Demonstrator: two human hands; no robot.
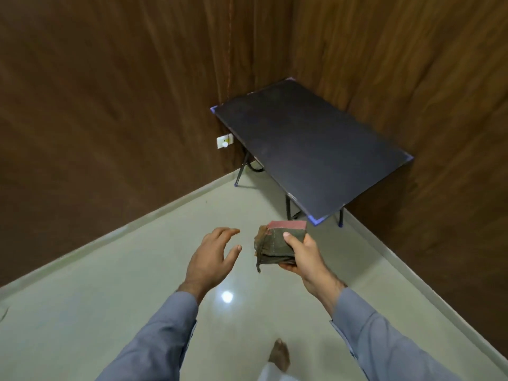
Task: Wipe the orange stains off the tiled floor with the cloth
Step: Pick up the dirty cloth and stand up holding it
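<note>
One folded olive-green cloth with a red edge (pixel 280 244), held up in the air, well above the pale glossy tiled floor (pixel 110 284); pinched in the right hand (pixel 303 259), thumb on top and fingers curled under the fold. Left hand (pixel 211 257) just beside the cloth, apart from it, fingers spread and relaxed, holding nothing. No orange stains visible on the stretch of floor in view, only a bright reflected light spot. Judged step: carrying the cloth, wiping not yet begun. Next move, as a guess: finding the stains, crouching, pressing the cloth flat on the tiles. Further out, a bare foot (pixel 279 354) at the lower edge, a dark rectangular bench on thin legs (pixel 310 149) in the corner, brown wood-grain walls (pixel 110 92), and a white wall socket (pixel 224 141).
</note>
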